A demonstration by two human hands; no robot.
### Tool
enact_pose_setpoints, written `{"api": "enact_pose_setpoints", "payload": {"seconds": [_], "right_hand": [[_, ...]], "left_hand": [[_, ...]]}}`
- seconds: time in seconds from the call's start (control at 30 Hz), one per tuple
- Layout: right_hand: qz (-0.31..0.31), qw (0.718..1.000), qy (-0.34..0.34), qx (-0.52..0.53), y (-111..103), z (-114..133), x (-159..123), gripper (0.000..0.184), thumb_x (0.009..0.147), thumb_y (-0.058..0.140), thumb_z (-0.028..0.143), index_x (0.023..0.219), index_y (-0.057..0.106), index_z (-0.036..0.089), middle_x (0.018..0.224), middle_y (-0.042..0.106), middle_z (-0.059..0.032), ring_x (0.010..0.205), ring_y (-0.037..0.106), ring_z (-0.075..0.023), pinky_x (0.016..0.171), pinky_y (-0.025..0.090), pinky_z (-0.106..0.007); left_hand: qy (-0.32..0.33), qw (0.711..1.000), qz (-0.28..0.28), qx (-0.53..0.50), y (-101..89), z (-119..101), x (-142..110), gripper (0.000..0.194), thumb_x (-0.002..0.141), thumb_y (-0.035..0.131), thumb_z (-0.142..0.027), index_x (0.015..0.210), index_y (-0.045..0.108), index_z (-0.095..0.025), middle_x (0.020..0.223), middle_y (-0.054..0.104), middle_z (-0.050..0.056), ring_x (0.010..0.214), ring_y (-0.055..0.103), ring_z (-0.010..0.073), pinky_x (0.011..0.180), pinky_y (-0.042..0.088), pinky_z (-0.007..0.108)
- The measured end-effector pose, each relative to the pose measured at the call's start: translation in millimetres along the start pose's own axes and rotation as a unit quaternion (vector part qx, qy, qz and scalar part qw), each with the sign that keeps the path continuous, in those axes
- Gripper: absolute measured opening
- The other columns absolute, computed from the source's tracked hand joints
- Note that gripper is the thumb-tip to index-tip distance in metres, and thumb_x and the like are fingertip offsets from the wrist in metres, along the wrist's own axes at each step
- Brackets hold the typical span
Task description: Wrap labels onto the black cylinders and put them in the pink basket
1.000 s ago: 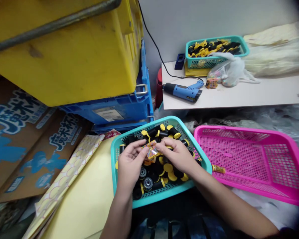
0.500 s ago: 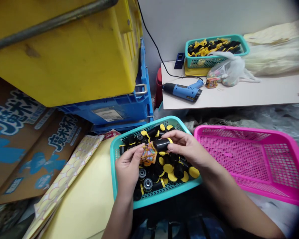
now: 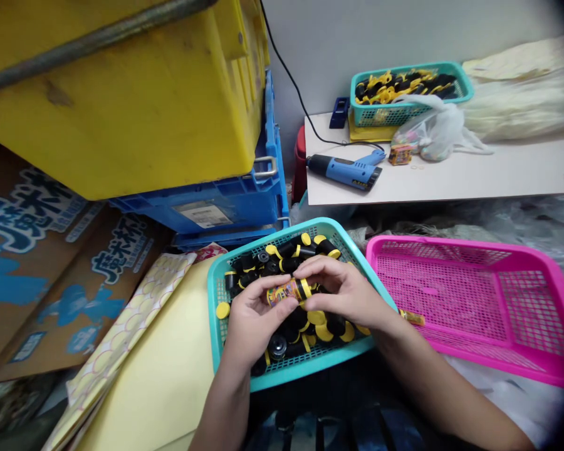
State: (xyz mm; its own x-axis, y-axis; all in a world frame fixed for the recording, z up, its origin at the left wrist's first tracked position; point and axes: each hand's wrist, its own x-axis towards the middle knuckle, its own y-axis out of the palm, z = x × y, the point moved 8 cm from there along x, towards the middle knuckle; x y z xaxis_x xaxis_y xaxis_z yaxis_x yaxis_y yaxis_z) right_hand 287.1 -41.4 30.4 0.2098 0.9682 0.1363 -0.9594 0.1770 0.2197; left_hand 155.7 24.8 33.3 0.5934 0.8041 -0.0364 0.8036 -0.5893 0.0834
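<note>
Both my hands are over a turquoise basket (image 3: 215,351) and hold one small black cylinder (image 3: 297,290) with a yellow end and a colourful printed sleeve around it. My left hand (image 3: 258,313) grips the sleeved end between thumb and fingers. Bent around the yellow end are the thumb and fingers of my right hand (image 3: 343,291). Below them the basket holds many black cylinders with yellow caps; some show metallic round ends (image 3: 277,346). My fingers hide part of the held piece.
A pink basket (image 3: 455,247) stands right, with a printed yellow piece (image 3: 411,317) by my forearm. Behind, a white table (image 3: 432,188) carries a blue heat gun (image 3: 348,170), a plastic bag (image 3: 435,138) and another turquoise basket (image 3: 380,116). Stacked crates (image 3: 169,113) and cardboard (image 3: 75,263) fill the left.
The printed sleeve, held beside the black cylinder before, is now around it. My hands have moved closer together. A printed yellow piece now shows in the pink basket beside my right forearm.
</note>
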Motion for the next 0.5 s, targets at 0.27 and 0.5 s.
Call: {"api": "enact_pose_setpoints", "payload": {"seconds": [0.27, 0.5], "right_hand": [[0.043, 0.973, 0.104, 0.203, 27, -35, -1, 0.036, 0.088, 0.059, 0.049, 0.109, 0.062, 0.020, 0.096, 0.059, -0.0034, 0.084, 0.056, -0.0100, 0.078, 0.044, -0.023], [0.036, 0.988, 0.065, 0.133, 18, -35, 0, 0.028, 0.090, 0.057, 0.043, 0.101, 0.061, 0.018, 0.096, 0.058, -0.0024, 0.087, 0.055, -0.0102, 0.081, 0.043, -0.023]], "left_hand": [[0.021, 0.998, -0.012, -0.051, 5.8, 6, -3, 0.024, 0.068, 0.080, -0.018, 0.091, 0.074, -0.024, 0.095, 0.075, 0.000, 0.089, 0.069, 0.0134, 0.081, 0.055, 0.019], [0.023, 0.999, -0.010, -0.034, 5.5, 11, -4, 0.024, 0.069, 0.079, -0.019, 0.092, 0.074, -0.023, 0.098, 0.074, 0.002, 0.093, 0.068, 0.0157, 0.085, 0.055, 0.025]]}}
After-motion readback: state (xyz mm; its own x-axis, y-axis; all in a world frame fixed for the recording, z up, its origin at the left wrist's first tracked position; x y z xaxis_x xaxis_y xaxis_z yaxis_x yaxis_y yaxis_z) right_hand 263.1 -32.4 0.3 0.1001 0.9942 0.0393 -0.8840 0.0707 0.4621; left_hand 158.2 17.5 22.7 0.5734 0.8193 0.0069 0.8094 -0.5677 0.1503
